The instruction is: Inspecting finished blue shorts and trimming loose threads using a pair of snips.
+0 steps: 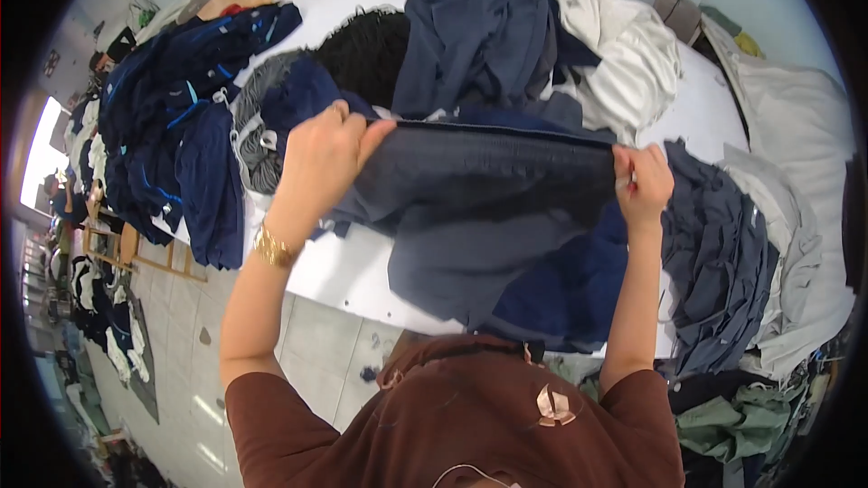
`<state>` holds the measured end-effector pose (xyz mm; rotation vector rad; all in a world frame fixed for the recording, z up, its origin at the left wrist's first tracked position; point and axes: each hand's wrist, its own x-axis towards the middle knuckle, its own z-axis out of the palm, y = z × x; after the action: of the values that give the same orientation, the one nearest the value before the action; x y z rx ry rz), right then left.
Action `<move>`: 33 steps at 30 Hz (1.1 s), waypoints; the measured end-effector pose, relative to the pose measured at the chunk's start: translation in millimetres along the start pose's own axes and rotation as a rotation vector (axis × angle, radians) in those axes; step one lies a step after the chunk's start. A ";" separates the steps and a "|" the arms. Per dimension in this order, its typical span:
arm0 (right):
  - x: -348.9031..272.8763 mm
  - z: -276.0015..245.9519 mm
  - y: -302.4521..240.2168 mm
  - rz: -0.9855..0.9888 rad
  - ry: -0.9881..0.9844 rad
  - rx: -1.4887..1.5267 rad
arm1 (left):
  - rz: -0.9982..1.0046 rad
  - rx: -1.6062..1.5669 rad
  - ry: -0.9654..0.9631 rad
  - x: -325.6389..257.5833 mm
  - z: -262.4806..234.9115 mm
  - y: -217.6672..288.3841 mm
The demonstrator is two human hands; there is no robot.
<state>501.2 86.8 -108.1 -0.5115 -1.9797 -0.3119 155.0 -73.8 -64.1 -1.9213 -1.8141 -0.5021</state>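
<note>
Nearest the camera was the person's brown shirt [470, 416], with both bare forearms rising from it toward the work. The left hand [321, 158] was closed in a fist around the upper edge of a dark grey-blue garment [488, 190], fingers curled over the fabric; a gold bracelet [273, 248] sat on that wrist. The right hand [642, 183] pinched the same edge at its other end, fingers pressed together on the cloth. The garment was stretched taut between the two hands, held up above the near edge of the white counter [334, 276], its lower part hanging down onto other dark blue cloth lying there. To the right lay a layered stack of grey-blue pieces [723, 253], with pale grey cloth [805, 181] beyond it. To the left, a heap of navy garments with light blue trim [181, 117] draped over the counter's edge. Farther back lay a grey knit piece [258, 126], a black fuzzy item [366, 50], a bunched navy pile [475, 32] and a crumpled white garment [628, 54]. The tiled floor [307, 334] showed below the counter.
</note>
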 end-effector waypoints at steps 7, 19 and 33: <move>-176.0 -28.8 -106.5 0.536 -0.378 0.362 | -0.337 -0.420 -0.394 -182.9 52.2 95.2; -326.5 -121.6 33.5 1.275 -0.294 -0.327 | -0.819 -0.699 -0.444 -218.1 57.7 141.0; -201.3 -44.3 -70.3 0.811 -0.490 0.141 | -0.529 -0.369 -0.291 -203.4 81.0 119.0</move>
<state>580.0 -37.6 -268.6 -1.3248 -2.0359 0.4987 256.1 -203.0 -251.7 -1.7899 -2.5950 -0.8097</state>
